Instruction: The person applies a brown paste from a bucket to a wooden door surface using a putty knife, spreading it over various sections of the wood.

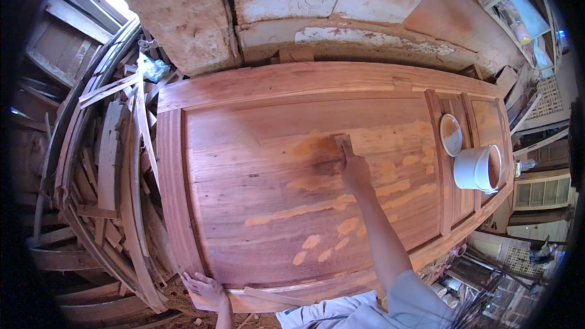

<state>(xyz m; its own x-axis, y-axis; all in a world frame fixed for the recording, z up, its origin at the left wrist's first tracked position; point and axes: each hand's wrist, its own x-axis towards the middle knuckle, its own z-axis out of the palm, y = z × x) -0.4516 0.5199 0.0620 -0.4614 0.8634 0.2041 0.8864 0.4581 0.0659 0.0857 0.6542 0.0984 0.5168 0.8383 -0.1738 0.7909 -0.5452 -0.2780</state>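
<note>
At the far left, weathered boards (111, 158) and wood offcuts lie heaped beside the wooden door (268, 183), which is laid flat and fills the middle of the view. The left hand (206, 291) rests on the door's lower left corner, fingers a little apart and flat on the frame; it grasps no loose thing. Just right of it, a thin wood strip (277, 297) lies along the door's near edge.

On the large panel, streaks and spots of orange filler (298, 210) run from the middle toward the right. Above them, the right hand (355, 169) is closed around a small flat scraper (343, 142), its index finger stretched along the tool. The scraper is at the panel's surface, beside a dark smear (329, 161); how firmly it presses, I cannot tell.

Farther right, a round white lid (451, 135) lies on the door, just beside a white bucket (470, 168) with a wire handle.
</note>
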